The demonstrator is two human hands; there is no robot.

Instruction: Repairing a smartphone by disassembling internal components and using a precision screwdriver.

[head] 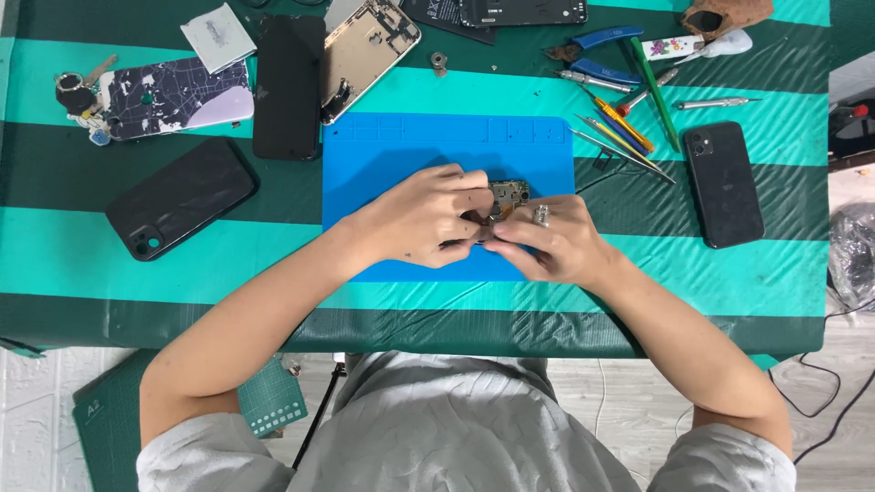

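Both my forearms come in from the lower corners and meet over the bright blue rubber work mat (401, 146) in the middle of the desk (109, 264), which is covered in green and teal stripes. My left hand (421, 219) is curled, knuckles up, its fingers bent inward and pinched on a small, dark slim tool whose kind I cannot make out. My right hand (556, 239), with a silver ring on one finger, is cupped close against it, fingertips closed on the small gold and dark circuit board (509, 193), which sits just above my knuckles on the mat. The two hands touch at the fingertips.

To the left of the mat lie a black phone back shell (180, 198) and a black phone screen (289, 87). A stripped metal phone frame (369, 50) lies tilted at the mat's upper left corner. To the right, a black phone (725, 184) rests face down, with a cluster of screwdrivers and tweezers (620, 123) just above the mat's right edge.
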